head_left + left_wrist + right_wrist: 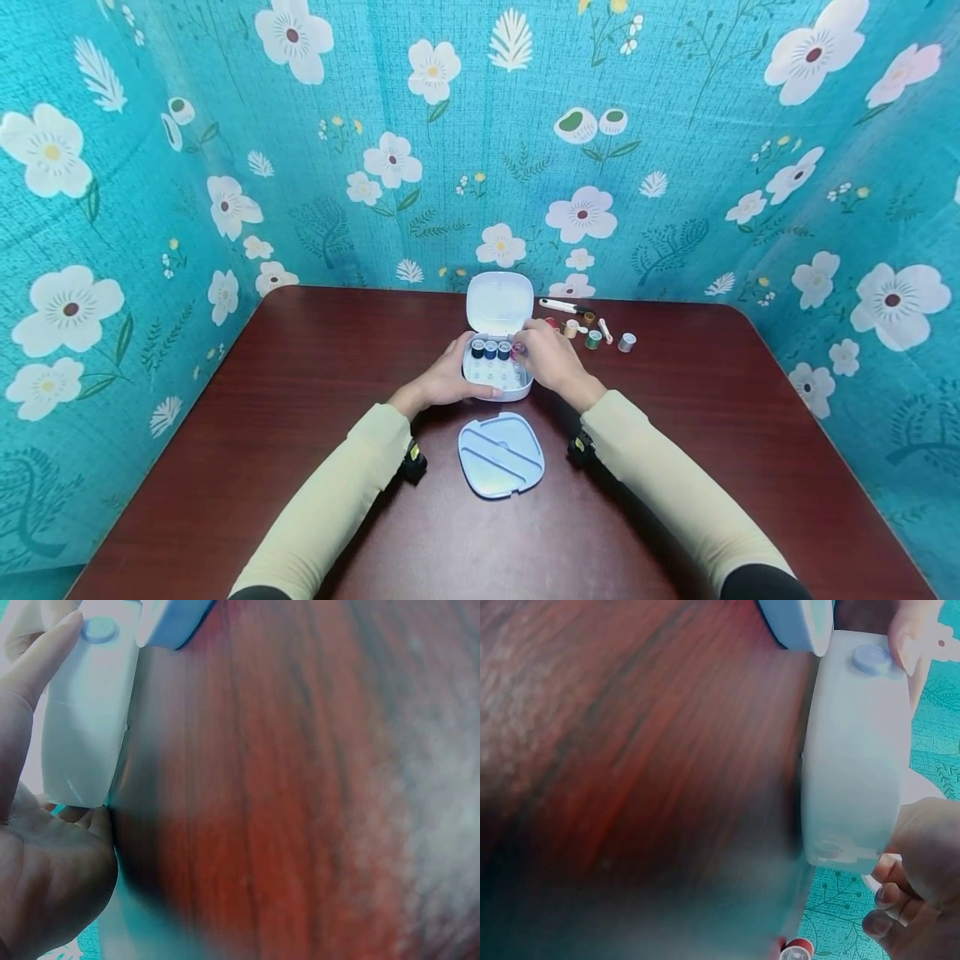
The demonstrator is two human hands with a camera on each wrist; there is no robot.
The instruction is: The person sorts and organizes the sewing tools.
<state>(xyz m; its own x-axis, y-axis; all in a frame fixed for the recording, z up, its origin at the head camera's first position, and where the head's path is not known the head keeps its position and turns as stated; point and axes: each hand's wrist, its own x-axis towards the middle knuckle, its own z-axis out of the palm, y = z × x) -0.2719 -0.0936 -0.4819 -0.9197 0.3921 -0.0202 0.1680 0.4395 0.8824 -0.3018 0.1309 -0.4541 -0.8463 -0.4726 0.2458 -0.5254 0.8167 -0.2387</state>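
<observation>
My right hand (550, 358) pinches a pink thread spool (517, 350) right over the open sewing kit box (497, 385), at the right end of the back row; the empty slot lies directly beneath my fingertips. My left hand (450, 379) curls round the box's left wall, thumb along the front. I count three dark and blue spools (491, 348) seated, about five loose spools (592, 335) to the right, and one tray insert (501, 454) nearer me.

loose tray (500, 455), brown table (300, 400), floral backdrop (225, 167)
</observation>
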